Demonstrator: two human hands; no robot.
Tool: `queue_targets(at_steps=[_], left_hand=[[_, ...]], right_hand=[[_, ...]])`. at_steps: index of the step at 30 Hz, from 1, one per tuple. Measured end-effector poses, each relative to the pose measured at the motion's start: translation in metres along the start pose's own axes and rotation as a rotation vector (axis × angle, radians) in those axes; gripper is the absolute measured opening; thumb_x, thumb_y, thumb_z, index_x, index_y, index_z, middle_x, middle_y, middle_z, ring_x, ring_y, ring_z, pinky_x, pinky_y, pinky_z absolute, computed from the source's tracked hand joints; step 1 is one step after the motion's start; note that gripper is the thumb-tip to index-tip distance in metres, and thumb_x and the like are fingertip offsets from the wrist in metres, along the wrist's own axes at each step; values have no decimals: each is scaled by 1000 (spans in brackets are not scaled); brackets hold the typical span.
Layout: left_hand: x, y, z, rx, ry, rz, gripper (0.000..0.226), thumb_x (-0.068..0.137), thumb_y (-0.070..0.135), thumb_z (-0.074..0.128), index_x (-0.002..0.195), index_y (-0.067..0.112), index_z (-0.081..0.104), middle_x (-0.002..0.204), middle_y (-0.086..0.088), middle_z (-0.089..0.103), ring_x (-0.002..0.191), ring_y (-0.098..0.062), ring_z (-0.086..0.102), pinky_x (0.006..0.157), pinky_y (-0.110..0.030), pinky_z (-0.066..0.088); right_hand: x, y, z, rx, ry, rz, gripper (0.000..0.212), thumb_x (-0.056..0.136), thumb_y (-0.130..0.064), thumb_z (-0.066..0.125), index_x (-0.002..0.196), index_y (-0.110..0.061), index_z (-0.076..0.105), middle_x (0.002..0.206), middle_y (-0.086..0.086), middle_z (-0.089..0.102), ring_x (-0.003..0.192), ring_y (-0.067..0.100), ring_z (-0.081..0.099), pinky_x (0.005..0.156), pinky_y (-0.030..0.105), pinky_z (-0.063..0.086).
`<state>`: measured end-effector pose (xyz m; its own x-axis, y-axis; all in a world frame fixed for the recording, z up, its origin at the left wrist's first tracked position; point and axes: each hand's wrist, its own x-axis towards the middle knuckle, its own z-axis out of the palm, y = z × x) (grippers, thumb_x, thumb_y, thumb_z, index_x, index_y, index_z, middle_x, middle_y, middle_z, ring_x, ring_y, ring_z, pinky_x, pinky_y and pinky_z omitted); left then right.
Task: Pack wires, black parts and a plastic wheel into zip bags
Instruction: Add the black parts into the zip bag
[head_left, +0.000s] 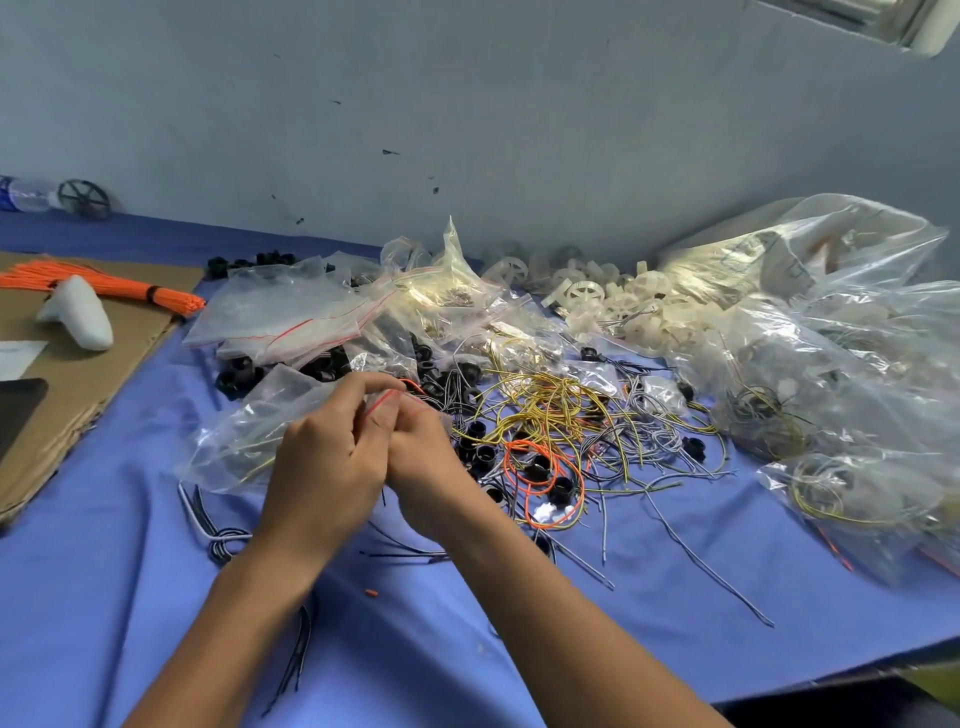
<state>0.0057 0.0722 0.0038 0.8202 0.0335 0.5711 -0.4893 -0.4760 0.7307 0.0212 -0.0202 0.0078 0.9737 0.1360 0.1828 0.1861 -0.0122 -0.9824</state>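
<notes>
Zip bag lies mid-table on the blue cloth, some wire inside, its red zip edge between my hands. Left hand and right hand touch, fingers of both curled, pinching that edge. Just right: tangled wires and black parts; white wheels farther back; orange bundle on cardboard at left.
</notes>
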Motion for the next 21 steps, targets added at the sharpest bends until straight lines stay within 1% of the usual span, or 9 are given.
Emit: queue_targets(at_steps=[2,4,6,8,9,12,15,18,21], left_hand=[[1,1,-1,-33,-3,8,19,93,41,49,106,35,62,86,11,70,82,-12,65,69,-31,51],[-2,4,1,-46,-25,23,19,91,40,51,107,36,62,87,11,71,84,-9,65,72,-30,50],[-5,4,4,-19,-34,36,20,91,40,52,107,36,63,87,9,72,85,-13,66,73,-32,50],[-5,1,2,22,-18,25,19,93,39,52,107,35,64,87,4,72,85,-21,67,73,-36,52],[-3,-3,0,24,-1,18,17,96,38,52,107,33,63,87,3,71,84,-22,66,72,-37,51],[0,-8,-5,15,42,-2,21,96,41,46,105,28,62,82,2,69,80,-25,65,68,-40,51],[0,-8,-5,50,79,-19,22,97,42,44,102,28,61,71,4,64,71,-28,61,61,-39,46],[0,-8,-1,56,81,-36,13,102,34,49,101,28,60,62,8,59,62,-20,57,55,-34,40],[1,-7,2,47,56,-45,13,102,33,49,102,27,60,60,8,57,60,-14,57,54,-35,43]], right_hand=[[9,-4,5,281,-3,137,38,93,9,42,66,-15,53,55,-1,54,49,9,52,49,21,42],[12,-3,8,284,48,254,38,102,-3,34,70,-18,48,59,-2,53,46,6,54,47,20,46],[11,6,9,178,53,311,33,106,-10,29,80,-23,45,79,-4,51,68,6,58,66,21,53],[11,9,10,-56,58,227,31,104,-7,34,83,-26,45,87,-5,51,90,17,55,92,37,51],[11,6,8,-219,33,161,30,102,-5,39,83,-25,49,87,-3,54,94,18,53,95,42,49],[2,-11,-9,-563,-114,-61,21,96,-5,52,82,-16,63,77,4,63,78,6,53,75,30,48],[-28,-22,-42,-523,-211,-161,10,90,-3,58,89,-1,68,78,14,66,72,5,51,69,34,48],[-56,-24,-82,-380,-59,-115,15,90,-10,64,100,-18,73,83,-6,73,74,4,63,68,25,52],[-58,-14,-108,-879,93,-115,12,91,-14,63,95,-20,73,82,-12,70,75,6,62,71,27,47]])
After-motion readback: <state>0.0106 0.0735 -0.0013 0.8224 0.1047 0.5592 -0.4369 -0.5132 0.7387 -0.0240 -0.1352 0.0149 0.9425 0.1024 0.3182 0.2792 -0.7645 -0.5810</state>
